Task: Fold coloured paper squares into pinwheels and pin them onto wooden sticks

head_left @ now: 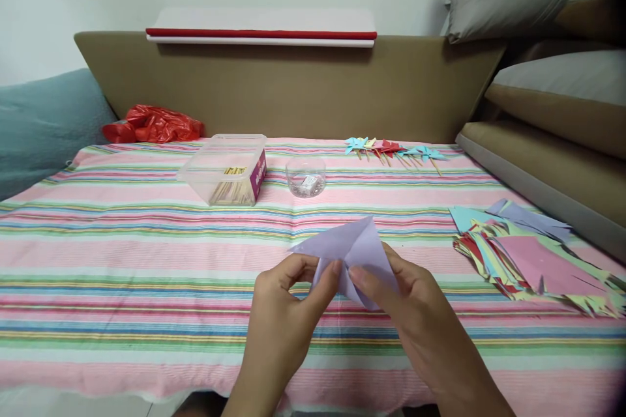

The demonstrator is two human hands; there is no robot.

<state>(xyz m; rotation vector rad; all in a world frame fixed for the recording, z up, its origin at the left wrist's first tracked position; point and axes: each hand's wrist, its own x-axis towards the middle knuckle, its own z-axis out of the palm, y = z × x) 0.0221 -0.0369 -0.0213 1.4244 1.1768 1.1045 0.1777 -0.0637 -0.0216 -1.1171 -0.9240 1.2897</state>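
Observation:
A lilac sheet of cut paper [360, 242] is held above the striped cloth, near the front middle, with its corners folded in. My left hand [281, 309] pinches its lower left part between thumb and fingers. My right hand [408, 303] grips its lower right part, with the thumb on top of the folds. Both hands are closed on the paper.
A stack of coloured cut paper squares [533, 260] lies at the right. Finished paper pinwheels on sticks [391, 150] lie at the back. A clear plastic box of sticks [227, 169] and a small clear round tub [306, 177] stand mid-table. A red bag [154, 124] lies back left.

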